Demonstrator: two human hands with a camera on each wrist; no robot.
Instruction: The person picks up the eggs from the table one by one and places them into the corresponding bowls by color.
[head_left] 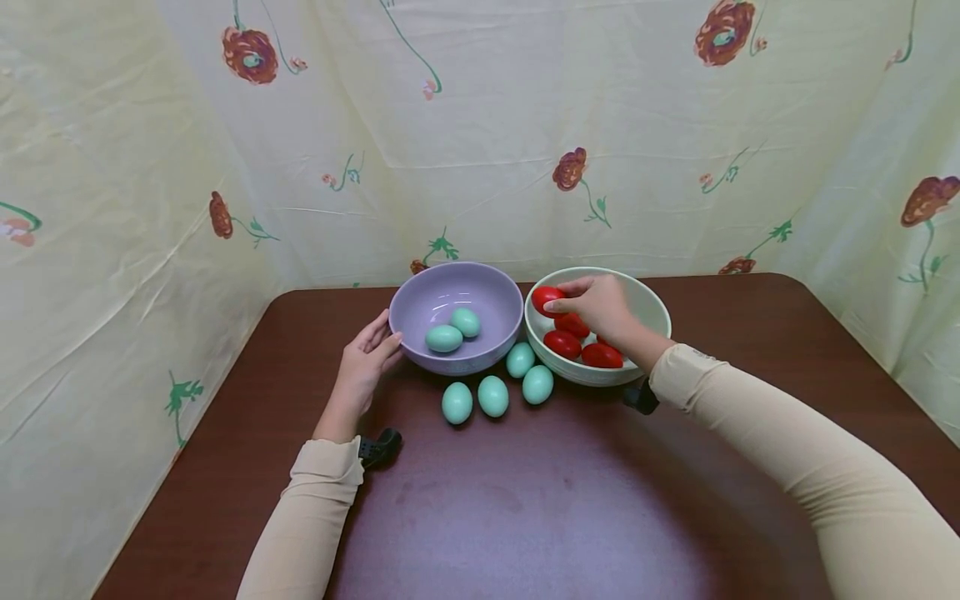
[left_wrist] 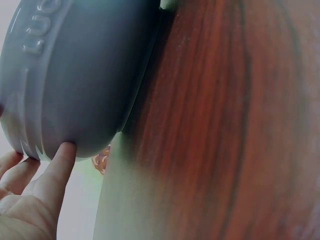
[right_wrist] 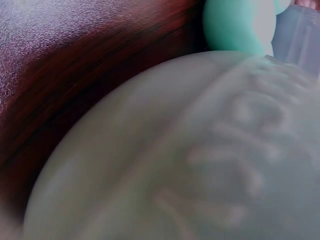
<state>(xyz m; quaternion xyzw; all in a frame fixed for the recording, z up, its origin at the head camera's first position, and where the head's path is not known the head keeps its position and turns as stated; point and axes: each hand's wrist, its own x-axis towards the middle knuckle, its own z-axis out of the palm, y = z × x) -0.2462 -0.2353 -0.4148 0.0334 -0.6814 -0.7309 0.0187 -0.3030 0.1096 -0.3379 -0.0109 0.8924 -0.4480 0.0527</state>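
Note:
My left hand point(head_left: 363, 362) holds the left side of a purple bowl point(head_left: 408, 304). In the left wrist view its fingers point(left_wrist: 62, 162) rest along the bowl's outer wall. Two mint-green eggs, one in front point(head_left: 444, 338) and one behind point(head_left: 466, 322), lie inside this bowl. Over the pale green bowl point(head_left: 656, 312), my right hand point(head_left: 600, 304) pinches a red egg point(head_left: 546, 300) between thumb and fingers, near the left rim. More red eggs point(head_left: 602, 356) lie in that bowl below the hand. The right wrist view shows mostly the pale bowl's outer wall point(right_wrist: 125, 150), with raised lettering.
Several mint-green eggs point(head_left: 492, 397) lie on the brown wooden table point(head_left: 480, 508), in front of and between the bowls. The two bowls stand side by side near the table's back edge. A flowered cloth point(head_left: 480, 167) hangs behind and along the sides.

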